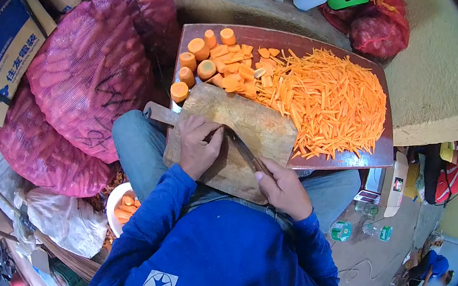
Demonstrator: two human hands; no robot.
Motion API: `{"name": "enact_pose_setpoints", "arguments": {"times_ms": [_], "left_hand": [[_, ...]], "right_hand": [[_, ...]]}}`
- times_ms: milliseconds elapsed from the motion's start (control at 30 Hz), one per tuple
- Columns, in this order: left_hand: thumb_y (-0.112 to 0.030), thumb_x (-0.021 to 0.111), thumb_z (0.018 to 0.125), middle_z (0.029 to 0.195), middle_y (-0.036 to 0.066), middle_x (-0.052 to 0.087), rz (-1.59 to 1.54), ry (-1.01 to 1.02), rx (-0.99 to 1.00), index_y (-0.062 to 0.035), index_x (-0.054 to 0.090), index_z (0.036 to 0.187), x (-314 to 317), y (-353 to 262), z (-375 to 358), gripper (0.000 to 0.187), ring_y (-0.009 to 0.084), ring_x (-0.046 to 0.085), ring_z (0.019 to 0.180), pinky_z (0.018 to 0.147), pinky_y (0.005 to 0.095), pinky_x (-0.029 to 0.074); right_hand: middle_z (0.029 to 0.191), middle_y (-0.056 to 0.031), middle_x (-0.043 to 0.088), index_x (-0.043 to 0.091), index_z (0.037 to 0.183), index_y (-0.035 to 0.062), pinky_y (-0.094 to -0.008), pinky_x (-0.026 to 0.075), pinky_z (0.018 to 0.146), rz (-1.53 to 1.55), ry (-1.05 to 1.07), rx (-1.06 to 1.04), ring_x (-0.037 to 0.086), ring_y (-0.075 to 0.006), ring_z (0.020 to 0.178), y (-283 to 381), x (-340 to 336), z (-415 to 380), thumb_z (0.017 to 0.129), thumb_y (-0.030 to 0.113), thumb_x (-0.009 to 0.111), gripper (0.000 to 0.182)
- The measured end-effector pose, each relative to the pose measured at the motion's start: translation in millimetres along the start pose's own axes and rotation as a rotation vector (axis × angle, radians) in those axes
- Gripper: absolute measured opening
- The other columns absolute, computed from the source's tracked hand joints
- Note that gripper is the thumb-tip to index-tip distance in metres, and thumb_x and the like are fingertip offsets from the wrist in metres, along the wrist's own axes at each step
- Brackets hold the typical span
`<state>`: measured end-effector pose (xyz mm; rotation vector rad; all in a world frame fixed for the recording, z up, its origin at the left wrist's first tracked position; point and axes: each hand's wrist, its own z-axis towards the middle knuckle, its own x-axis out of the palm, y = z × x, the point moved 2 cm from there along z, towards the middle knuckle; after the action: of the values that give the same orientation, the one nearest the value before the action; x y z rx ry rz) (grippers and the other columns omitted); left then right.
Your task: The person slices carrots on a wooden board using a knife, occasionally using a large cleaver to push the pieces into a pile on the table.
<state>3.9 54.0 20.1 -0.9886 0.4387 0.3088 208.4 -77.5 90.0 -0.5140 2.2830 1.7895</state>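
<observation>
A worn wooden cutting board lies across my lap, its far edge against a dark red tray. My right hand grips the handle of a knife, whose dark blade slants up and left over the board. Resting on the board's left part, my left hand has its fingers bent and drawn together beside the blade's tip; whatever they may hold is hidden. Beyond the board, the tray bears a big heap of carrot strips, with carrot slices and thick carrot chunks on its left.
Pink mesh sacks of carrots stand at my left, beside strapped cardboard boxes. A white bucket with carrots sits by my left knee. Plastic bottles are on the floor at right. A concrete ledge borders the tray.
</observation>
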Motion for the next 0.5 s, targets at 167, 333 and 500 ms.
{"name": "enact_pose_setpoints", "arguments": {"times_ms": [167, 333, 500], "left_hand": [[-0.008, 0.08, 0.082, 0.087, 0.009, 0.067, 0.011, 0.099, -0.009, -0.0056, 0.077, 0.088, 2.4, 4.9, 7.0, 0.007, 0.0309, 0.063, 0.089, 0.083, 0.0442, 0.043], [-0.008, 0.08, 0.083, 0.095, 0.011, 0.071, 0.144, 0.103, 0.148, -0.0051, 0.079, 0.097, 9.0, -6.9, 57.3, 0.014, 0.0321, 0.067, 0.095, 0.085, 0.044, 0.047], [-0.013, 0.076, 0.084, 0.11, 0.009, 0.072, 0.409, 0.322, 0.382, -0.0107, 0.08, 0.109, 51.2, -5.1, 134.5, 0.025, 0.0318, 0.062, 0.117, 0.099, 0.0519, 0.041]], "right_hand": [[0.097, -0.0188, 0.074, 0.065, 0.137, -0.0038, -0.0363, 0.056, 0.085, 0.055, -0.131, 0.042, 0.071, -0.0206, 0.09, -36.9, -42.6, 14.0, 0.107, 0.019, 0.066, 0.037], [0.095, -0.0211, 0.075, 0.064, 0.136, -0.0068, -0.0361, 0.057, 0.082, -0.088, -0.385, -0.091, 0.072, -0.023, 0.086, -26.5, -66.0, 16.7, 0.106, 0.017, 0.066, 0.038], [0.093, -0.0245, 0.072, 0.066, 0.134, -0.0033, -0.0395, 0.057, 0.08, -0.082, -0.283, -0.1, 0.073, -0.0324, 0.083, -30.0, -43.4, 10.0, 0.105, 0.019, 0.066, 0.036]]}}
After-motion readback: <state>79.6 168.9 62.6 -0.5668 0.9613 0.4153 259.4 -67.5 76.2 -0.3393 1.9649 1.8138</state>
